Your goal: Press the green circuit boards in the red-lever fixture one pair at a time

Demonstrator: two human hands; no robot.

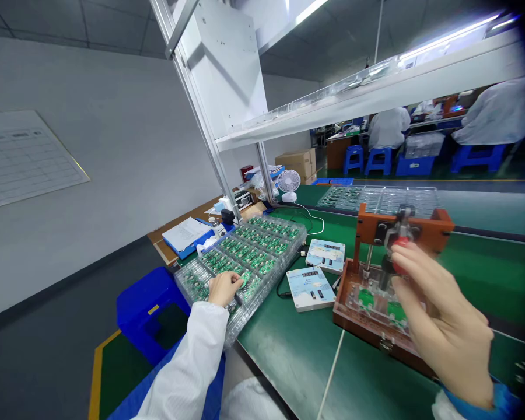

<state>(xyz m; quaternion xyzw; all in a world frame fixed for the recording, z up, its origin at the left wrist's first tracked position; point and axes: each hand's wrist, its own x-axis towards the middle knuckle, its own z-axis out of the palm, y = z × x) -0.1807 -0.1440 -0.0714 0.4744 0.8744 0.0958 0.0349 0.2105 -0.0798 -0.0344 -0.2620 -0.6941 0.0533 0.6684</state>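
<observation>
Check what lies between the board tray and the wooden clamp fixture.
In the head view, a nearer display box and a farther one, plus black cabling, lie between tray and fixture.

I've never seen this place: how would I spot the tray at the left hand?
Find the green table, then its left edge, beside the blue stool. There sits a clear plastic tray with rows of green circuit boards. Unlike the clear trays farther back, it has the left hand on it.
</observation>
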